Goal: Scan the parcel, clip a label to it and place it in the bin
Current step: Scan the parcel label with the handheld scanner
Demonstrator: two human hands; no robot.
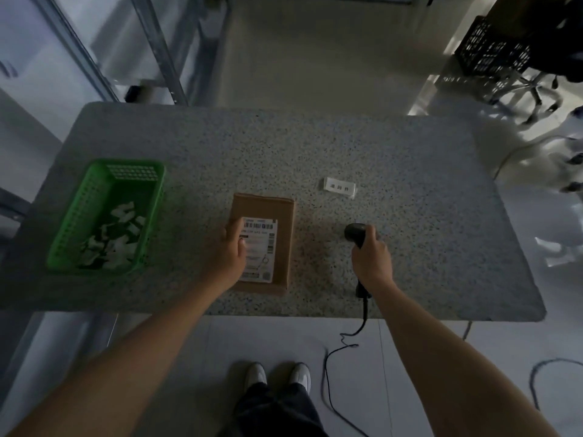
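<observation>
A flat brown cardboard parcel (282,234) with a white barcode sheet lies on the speckled table (410,247) near the front edge. My left hand (232,252) rests on the parcel's left side, fingers spread over the sheet. My right hand (372,260) grips the handle of a black barcode scanner (355,233), whose head rests on or just above the table to the right of the parcel. A small white clip label (340,186) with dark characters lies beyond the scanner. The green plastic bin (66,234) stands at the table's left end and holds several white labelled pieces.
The scanner's black cable (328,367) hangs off the front edge and loops on the floor by my shoes. Metal shelving stands behind the table on the left. A black crate (492,55) and a chair base sit at the back right.
</observation>
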